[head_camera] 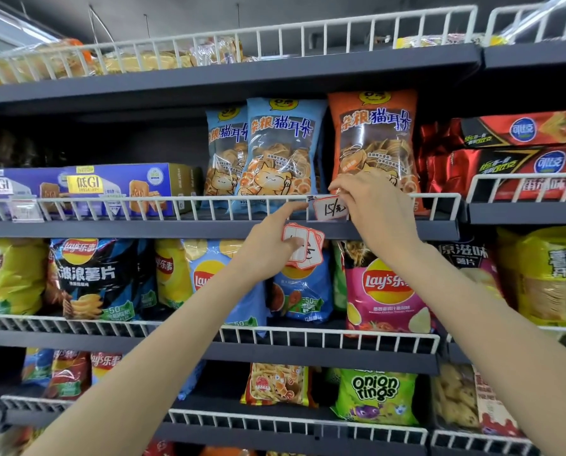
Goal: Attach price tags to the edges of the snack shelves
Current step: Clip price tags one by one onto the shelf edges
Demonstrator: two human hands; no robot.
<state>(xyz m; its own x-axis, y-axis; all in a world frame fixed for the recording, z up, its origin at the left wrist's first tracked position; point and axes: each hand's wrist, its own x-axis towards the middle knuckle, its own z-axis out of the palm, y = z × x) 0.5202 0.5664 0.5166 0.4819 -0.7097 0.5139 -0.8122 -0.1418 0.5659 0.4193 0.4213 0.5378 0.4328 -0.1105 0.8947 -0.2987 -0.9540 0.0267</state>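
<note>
The price tag (329, 209) with the handwritten number 15 sits in a clear holder on the white wire rail (176, 205) of the second shelf (143, 229), and I take this tag as the landmark. The right hand (370, 202) is at the right edge of the tag; its fingers are curled and its grip pinches the holder against the rail. The left hand (268, 248) is just below and to the left of the tag. Its forefinger is stretched up and touches the rail near the left edge of the tag, while the thumb and the other fingers grip a small stack of tags (303, 246) with red borders, which hangs in front of the shelf edge, below the tag. Directly behind the tag stands an orange snack bag (373, 139), and to the left of it there are two blue snack bags (281, 146). Far to the left of the tag, on the same rail, hangs another clear holder (25, 210). Below the tag, on the next shelf, stands a pink chips bag (387, 291).
</note>
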